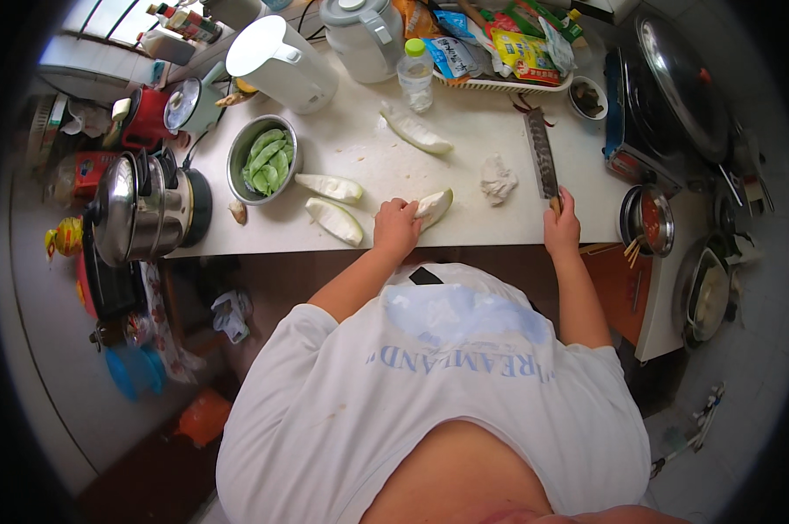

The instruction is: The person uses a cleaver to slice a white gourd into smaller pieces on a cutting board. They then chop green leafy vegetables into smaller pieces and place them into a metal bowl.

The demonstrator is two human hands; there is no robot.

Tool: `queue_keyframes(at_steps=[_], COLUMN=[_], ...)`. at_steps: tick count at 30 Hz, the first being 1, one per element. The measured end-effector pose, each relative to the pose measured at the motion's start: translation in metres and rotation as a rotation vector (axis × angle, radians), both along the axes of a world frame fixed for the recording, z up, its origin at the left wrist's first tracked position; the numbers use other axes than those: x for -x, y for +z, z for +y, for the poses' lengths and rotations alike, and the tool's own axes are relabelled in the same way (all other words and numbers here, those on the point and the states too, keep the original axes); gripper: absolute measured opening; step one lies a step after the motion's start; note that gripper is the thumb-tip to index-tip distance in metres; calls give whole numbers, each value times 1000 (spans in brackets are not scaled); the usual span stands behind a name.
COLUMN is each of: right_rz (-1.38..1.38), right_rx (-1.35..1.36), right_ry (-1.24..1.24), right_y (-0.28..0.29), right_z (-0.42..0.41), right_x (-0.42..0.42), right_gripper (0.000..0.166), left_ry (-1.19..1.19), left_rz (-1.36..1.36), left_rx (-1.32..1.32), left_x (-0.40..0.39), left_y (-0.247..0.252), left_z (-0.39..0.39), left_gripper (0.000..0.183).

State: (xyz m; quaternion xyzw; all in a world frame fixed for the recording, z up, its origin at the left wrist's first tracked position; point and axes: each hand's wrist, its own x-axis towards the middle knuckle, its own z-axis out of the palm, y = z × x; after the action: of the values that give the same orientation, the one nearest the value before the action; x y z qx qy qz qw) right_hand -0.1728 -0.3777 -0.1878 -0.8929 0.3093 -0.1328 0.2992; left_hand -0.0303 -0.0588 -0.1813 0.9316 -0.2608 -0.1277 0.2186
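My left hand [396, 226] is closed on the left end of a pale melon wedge with green rind [436, 206], near the counter's front edge. To its left lie two similar wedges [332, 188] [334, 221], and another wedge [417, 129] lies farther back. My right hand [562, 223] grips the wooden handle of a cleaver [542, 152], whose blade points away from me over the counter. A whitish pulpy lump [498, 179] sits between the hand-held wedge and the cleaver. At the left, a metal bowl [235, 171] holds flat green pods [268, 164].
A garlic bulb or clove [237, 211] lies below the bowl, near a steamer pot [129, 206]. A white jug [290, 65], a bottle [415, 78] and a basket of packets [499, 85] stand behind. A stove with a lidded pan [679, 92] and a metal bowl [666, 229] are at the right.
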Motion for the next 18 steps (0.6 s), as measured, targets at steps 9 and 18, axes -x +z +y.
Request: queue_keyframes(at_steps=[9,18], right_rz=[112,297], right_rx=[-363,-231], right_ry=[394,422], right_y=[87,80], right_z=[87,109], right_x=[0,-13], right_gripper=[30,26], left_ry=[3,19], left_rz=[-108,-143], left_rx=[66,87], left_x=[5,6], left_y=[-3,-11], left_z=[-1,-2], left_gripper=[32,31])
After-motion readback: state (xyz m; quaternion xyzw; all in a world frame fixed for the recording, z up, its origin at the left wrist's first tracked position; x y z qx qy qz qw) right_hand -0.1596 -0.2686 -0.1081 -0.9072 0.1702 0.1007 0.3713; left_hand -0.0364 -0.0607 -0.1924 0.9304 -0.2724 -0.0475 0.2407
